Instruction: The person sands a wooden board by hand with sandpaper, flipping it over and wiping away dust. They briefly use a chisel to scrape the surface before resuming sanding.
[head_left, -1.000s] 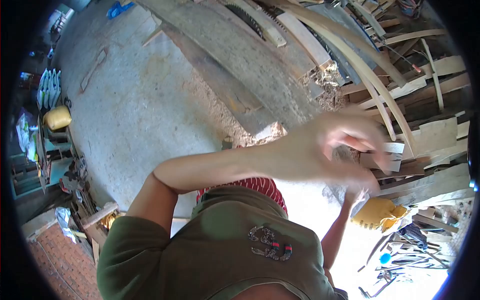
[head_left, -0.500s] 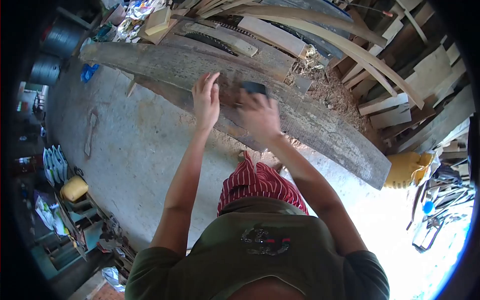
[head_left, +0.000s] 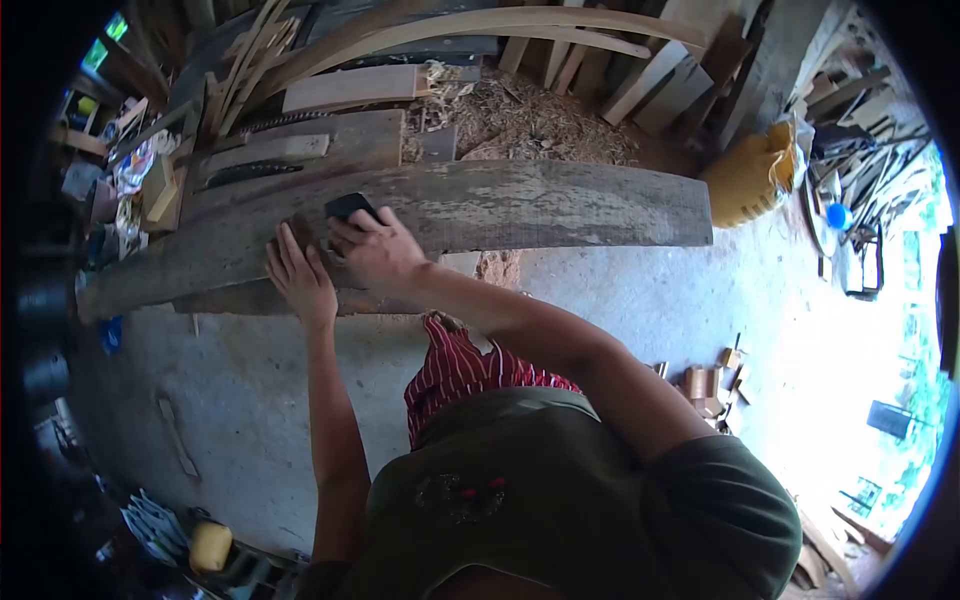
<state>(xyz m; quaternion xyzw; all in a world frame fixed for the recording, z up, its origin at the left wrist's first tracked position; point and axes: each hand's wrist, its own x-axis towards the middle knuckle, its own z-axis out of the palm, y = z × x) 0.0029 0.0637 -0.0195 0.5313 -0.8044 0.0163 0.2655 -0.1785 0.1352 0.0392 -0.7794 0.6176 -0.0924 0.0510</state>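
A long, curved, weathered grey plank (head_left: pixel 560 205) lies across the view in front of me. My right hand (head_left: pixel 378 250) is closed on a small dark block (head_left: pixel 350 207), which rests on the plank left of its middle. Just to the left, my left hand (head_left: pixel 302 280) lies on the plank near its front edge, fingers stretched out and holding nothing. Around both hands the wood is darker brown. What the block is made of cannot be made out.
Curved wood strips (head_left: pixel 480 22) and shorter boards (head_left: pixel 350 88) lie beyond the plank, beside wood shavings (head_left: pixel 530 115). A yellow sack (head_left: pixel 745 180) stands at its right end. On the concrete floor (head_left: pixel 250 400) at lower left is a yellow container (head_left: pixel 210 546).
The view has turned, so the plank now runs more nearly level. My left hand has gone from raised to flat on the wood. My right hand still holds the dark block.
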